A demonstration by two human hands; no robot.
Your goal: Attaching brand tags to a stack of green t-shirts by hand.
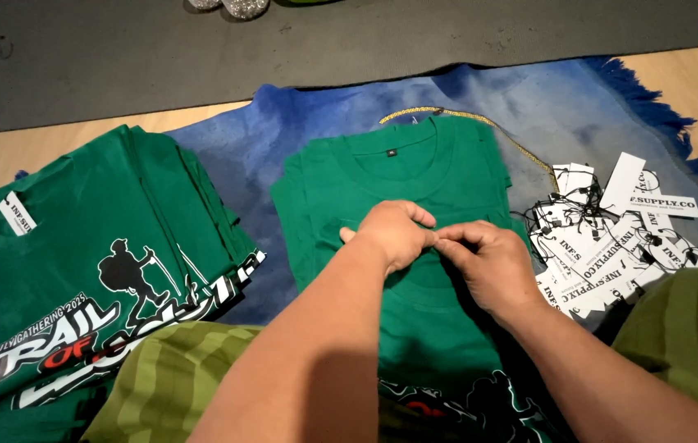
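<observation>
A stack of green T-shirts lies in front of me on a blue rug, collar pointing away. My left hand and my right hand meet over the chest of the top shirt. Both hands have their fingertips pinched together at one spot near the shirt's middle. What they pinch is too small to make out. It may be the shirt's fabric or a thin string.
A second stack of green shirts with a hiker print lies at the left. A heap of white paper tags with black strings sits at the right. A dark grey mat lies beyond the blue rug. My green striped legs frame the bottom.
</observation>
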